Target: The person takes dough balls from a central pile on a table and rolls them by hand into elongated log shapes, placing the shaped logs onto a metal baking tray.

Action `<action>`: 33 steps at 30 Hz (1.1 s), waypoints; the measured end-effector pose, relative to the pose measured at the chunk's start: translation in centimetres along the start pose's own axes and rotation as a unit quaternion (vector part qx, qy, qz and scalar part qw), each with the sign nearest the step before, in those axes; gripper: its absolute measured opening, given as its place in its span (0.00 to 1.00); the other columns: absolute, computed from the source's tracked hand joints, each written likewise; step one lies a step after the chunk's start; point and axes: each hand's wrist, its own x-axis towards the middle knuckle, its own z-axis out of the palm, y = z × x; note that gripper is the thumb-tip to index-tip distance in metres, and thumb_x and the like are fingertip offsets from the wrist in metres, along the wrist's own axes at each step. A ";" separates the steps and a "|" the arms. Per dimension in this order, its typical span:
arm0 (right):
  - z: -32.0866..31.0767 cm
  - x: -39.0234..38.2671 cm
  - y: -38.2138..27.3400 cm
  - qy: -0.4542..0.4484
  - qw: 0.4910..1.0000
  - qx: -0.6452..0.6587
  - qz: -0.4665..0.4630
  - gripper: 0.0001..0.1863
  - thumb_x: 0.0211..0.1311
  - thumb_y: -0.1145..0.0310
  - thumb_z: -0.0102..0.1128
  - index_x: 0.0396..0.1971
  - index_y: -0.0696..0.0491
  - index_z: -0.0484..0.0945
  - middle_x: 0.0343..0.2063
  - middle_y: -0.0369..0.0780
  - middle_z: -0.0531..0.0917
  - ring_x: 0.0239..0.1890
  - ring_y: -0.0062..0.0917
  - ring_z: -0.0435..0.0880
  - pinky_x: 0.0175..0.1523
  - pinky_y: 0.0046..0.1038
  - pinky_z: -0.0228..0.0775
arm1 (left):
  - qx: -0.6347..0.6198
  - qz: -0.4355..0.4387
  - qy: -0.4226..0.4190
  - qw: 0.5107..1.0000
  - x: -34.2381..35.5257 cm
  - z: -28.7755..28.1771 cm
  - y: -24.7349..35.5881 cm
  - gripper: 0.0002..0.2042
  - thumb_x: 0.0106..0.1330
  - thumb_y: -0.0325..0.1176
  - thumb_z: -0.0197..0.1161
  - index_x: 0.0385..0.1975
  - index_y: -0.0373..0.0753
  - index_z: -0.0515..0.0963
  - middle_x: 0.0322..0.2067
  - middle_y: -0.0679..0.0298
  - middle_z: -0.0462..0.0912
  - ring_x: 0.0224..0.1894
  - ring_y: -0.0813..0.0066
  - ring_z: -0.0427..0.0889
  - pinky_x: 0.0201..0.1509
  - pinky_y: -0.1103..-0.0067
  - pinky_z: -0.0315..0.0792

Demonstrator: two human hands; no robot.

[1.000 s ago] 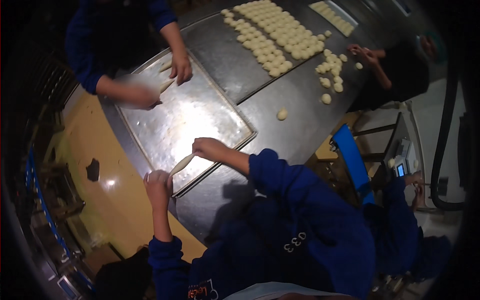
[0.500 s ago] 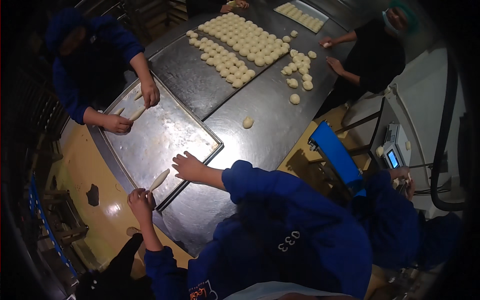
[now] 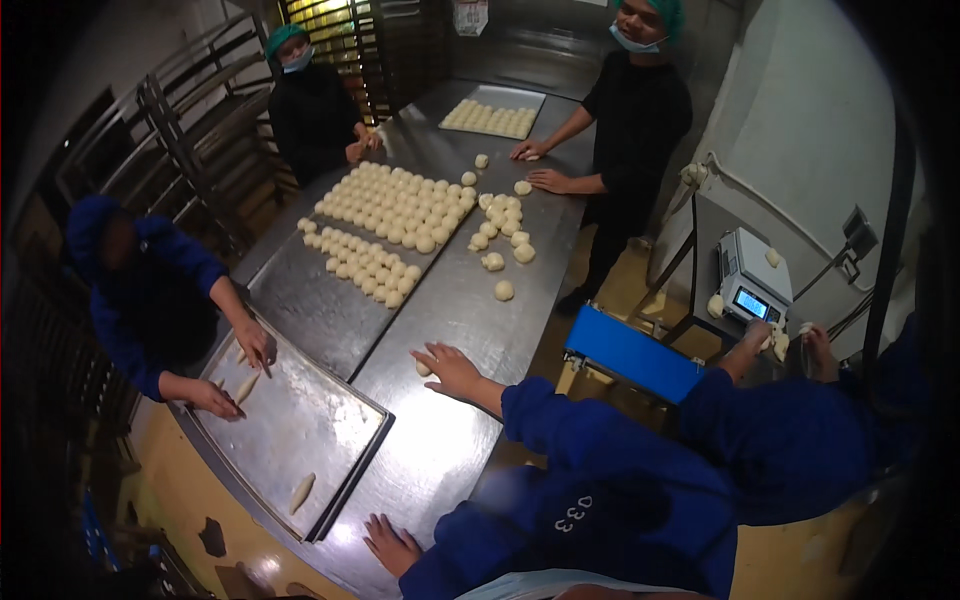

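head view, right hand (image 3: 452, 368): open, fingers spread, palm down on the steel table (image 3: 470, 300); grips nothing; thumb side touching or just over a small dough ball (image 3: 423, 369), can't tell which.
head view, left hand (image 3: 390, 545): open, fingers spread flat on the table's near edge, just beside the tray corner; holds nothing.
sleeves: both forearms in dark blue, coming in from the lower edge.
small dough ball: round, pale, lying on bare steel just right of the tray's far corner.
baking tray (image 3: 300, 440): shiny rectangular metal, set at an angle on the table's left part, between the two hands and a co-worker.
shaped dough piece (image 3: 302, 492): long, tapered, pale; lies alone on the tray's near part, near the left hand, not touched.
co-worker in blue (image 3: 150, 300): left of the table, both hands on the tray's far end, one on another long dough piece (image 3: 246, 386).
dough balls (image 3: 400, 215): many, in tight rows on the table's middle; a few loose ones to their right, one stray (image 3: 504, 290) nearer.
far tray (image 3: 492, 117): more dough pieces, at the table's far end.
others: two people in black at the far end, one with hands on the table; a person in blue at right by a scale (image 3: 752, 285).
room: dim; rack trolleys (image 3: 190, 140) at left, yellowish floor, blue crate (image 3: 630, 355) right of the table.
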 end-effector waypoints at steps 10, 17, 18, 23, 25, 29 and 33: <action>2.5 4.6 1.5 0.000 0.992 0.070 -0.104 0.26 0.51 0.71 0.62 0.54 0.49 0.78 0.53 0.48 0.76 0.56 0.45 0.73 0.58 0.43 0.73 | -0.035 -0.032 0.056 0.997 -1.3 -1.1 1.9 0.24 0.59 0.34 0.61 0.57 0.36 0.74 0.63 0.51 0.71 0.70 0.50 0.64 0.75 0.52 0.50; 2.4 8.2 4.4 -0.337 0.903 0.230 -0.136 0.18 0.49 0.62 0.73 0.39 0.53 0.83 0.34 0.43 0.86 0.37 0.35 0.85 0.42 0.36 0.79 | -0.066 -0.054 0.121 0.989 -0.4 -0.4 2.6 0.20 0.58 0.31 0.61 0.52 0.40 0.77 0.58 0.55 0.76 0.65 0.51 0.70 0.72 0.52 0.56; 0.8 8.0 5.1 -0.414 0.855 0.299 -0.094 0.20 0.50 0.61 0.76 0.43 0.52 0.82 0.34 0.38 0.86 0.37 0.27 0.86 0.40 0.32 0.80 | -0.073 -0.062 0.142 0.985 0.2 0.4 2.8 0.19 0.60 0.30 0.61 0.52 0.40 0.77 0.58 0.55 0.76 0.64 0.53 0.71 0.71 0.54 0.58; -1.0 -1.4 -5.0 -0.258 0.878 0.370 -0.163 0.36 0.51 0.69 0.76 0.61 0.47 0.69 0.43 0.37 0.77 0.44 0.25 0.80 0.44 0.30 0.81 | -0.485 -0.173 0.084 0.853 1.3 4.6 5.3 0.15 0.68 0.30 0.60 0.53 0.35 0.75 0.53 0.54 0.79 0.56 0.64 0.79 0.62 0.66 0.72; -0.7 -3.9 -9.5 -0.274 0.841 0.426 -0.190 0.42 0.51 0.72 0.74 0.68 0.45 0.64 0.43 0.38 0.76 0.44 0.25 0.79 0.47 0.31 0.78 | -0.699 -0.174 -0.002 0.694 2.8 4.9 6.8 0.17 0.77 0.37 0.52 0.60 0.34 0.70 0.51 0.56 0.80 0.52 0.71 0.80 0.56 0.75 0.74; -0.9 -8.0 -16.9 -0.217 0.877 0.308 -0.297 0.42 0.53 0.78 0.65 0.70 0.45 0.63 0.52 0.47 0.73 0.51 0.38 0.79 0.53 0.32 0.75 | -0.867 -0.214 0.015 0.450 3.7 4.6 6.7 0.19 0.81 0.40 0.43 0.61 0.33 0.67 0.53 0.53 0.78 0.52 0.67 0.80 0.58 0.71 0.76; -0.1 -9.4 -17.7 -0.216 0.880 0.233 -0.353 0.37 0.56 0.65 0.70 0.67 0.50 0.67 0.55 0.50 0.74 0.60 0.44 0.74 0.60 0.39 0.72 | -0.844 -0.173 0.029 0.507 2.9 2.2 5.1 0.16 0.79 0.33 0.48 0.59 0.30 0.68 0.51 0.48 0.78 0.51 0.62 0.82 0.54 0.67 0.80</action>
